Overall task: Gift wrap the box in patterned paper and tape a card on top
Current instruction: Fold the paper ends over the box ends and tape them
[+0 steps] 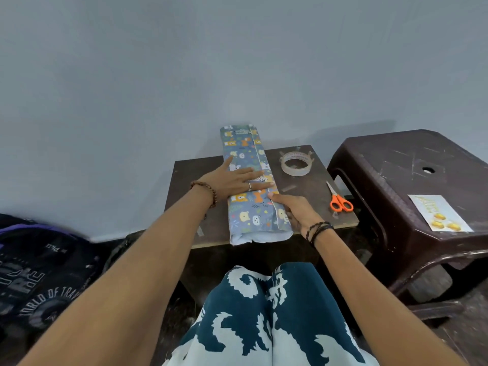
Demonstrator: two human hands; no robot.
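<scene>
Two hands are on the box [253, 186] right now, and it lies long-ways in the middle of our small brown tabletop [314, 188]. We can see the patterned paper [244, 207], blue with little bears and cats, already folded all the way around the box. One edge of the paper lies over the other in a long line near the right side. Our left hand [232, 178] lies flat with straight fingers and presses the paper down. Our right hand [295, 210] rests on the right side of the box with its thumb on that line, and its fingers curve down over the edge, so we think it is pressing and not grabbing. We cannot tell if the line is taped yet. The near end of the paper hangs past the box and looks unfolded, so both ends likely need folding and taping. The tape roll [295, 163] sits just beside the box, and the orange scissors [339, 199] lie near the right edge. The card [438, 213] waits well apart on the dark plastic stool [396, 159], so taping it on top is not yet done.
</scene>
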